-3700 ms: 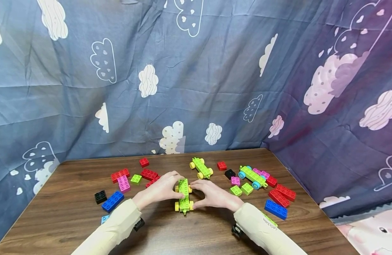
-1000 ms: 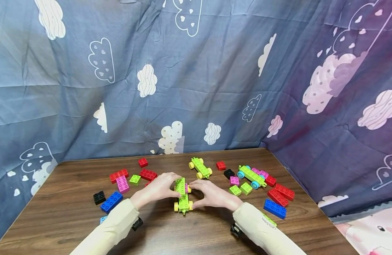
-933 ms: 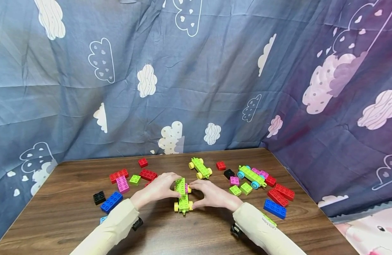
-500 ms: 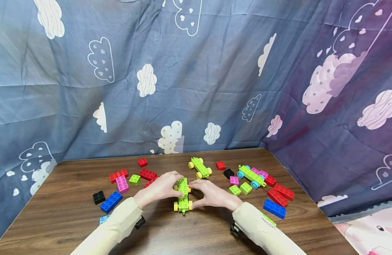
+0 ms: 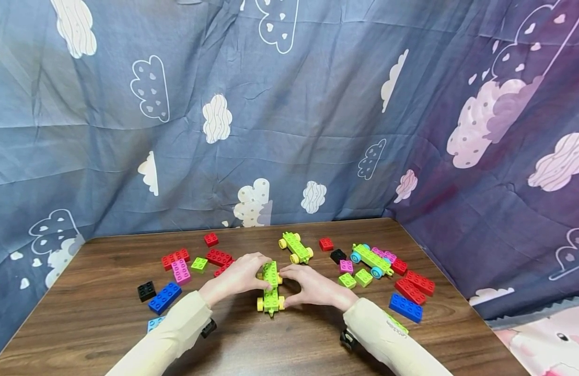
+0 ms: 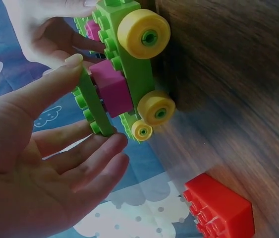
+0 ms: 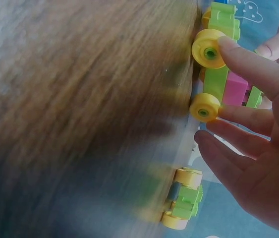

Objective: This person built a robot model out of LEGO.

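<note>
Cloud-print blue curtains (image 5: 289,130) enclose a dark wooden table (image 5: 294,344).

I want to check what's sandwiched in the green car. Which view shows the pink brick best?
The left wrist view: the pink brick sits large between green plates. The right wrist view shows one corner; the head view hides it.

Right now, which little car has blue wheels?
The car on the right of the table, beside the pink and red bricks. Its wheels are blue; the far car and the one between the hands have yellow wheels.
</note>
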A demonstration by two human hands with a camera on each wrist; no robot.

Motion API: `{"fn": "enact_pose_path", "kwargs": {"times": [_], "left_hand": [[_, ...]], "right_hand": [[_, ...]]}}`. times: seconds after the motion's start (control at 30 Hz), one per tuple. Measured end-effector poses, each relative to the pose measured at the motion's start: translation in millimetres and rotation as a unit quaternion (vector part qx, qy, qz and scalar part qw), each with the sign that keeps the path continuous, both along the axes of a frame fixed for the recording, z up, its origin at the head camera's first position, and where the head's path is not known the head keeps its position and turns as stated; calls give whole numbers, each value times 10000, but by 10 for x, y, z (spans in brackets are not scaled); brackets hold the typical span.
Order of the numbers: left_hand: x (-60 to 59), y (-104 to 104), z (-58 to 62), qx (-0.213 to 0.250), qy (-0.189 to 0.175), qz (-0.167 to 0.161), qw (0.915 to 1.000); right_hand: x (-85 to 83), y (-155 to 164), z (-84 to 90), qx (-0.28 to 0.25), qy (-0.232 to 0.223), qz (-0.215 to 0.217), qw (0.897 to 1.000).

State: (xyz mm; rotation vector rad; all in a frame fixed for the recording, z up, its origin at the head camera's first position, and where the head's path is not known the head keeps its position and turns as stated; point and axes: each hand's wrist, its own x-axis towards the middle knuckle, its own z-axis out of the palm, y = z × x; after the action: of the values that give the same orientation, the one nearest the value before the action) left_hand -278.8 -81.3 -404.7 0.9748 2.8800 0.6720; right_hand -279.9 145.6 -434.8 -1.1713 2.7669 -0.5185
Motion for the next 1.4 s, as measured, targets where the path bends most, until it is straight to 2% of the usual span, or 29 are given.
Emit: {"fn": "enact_pose_path", "kwargs": {"times": [0.27,0.67,1.0,1.17,1.4], "left_hand": [[2,2,-4,48,-10,50,10000],[3,39,-1,-4,171,92,9998],[12,33,-59,160,354,110,9992],[17,-2,-72,150,367,22,9992],[16,-32,-90,337,112,-37,9994]], "right_hand": [[-13,0,-14,-26,-25,16,10000],[-17,-7,-22,-53,-71,-12,10000],[-25,-9,-24,-74,-99,-34,9999],[-28,-9,-28,-87,-42,16,10000],[-34,-11,-41,-107,5,-7,9999]]}}
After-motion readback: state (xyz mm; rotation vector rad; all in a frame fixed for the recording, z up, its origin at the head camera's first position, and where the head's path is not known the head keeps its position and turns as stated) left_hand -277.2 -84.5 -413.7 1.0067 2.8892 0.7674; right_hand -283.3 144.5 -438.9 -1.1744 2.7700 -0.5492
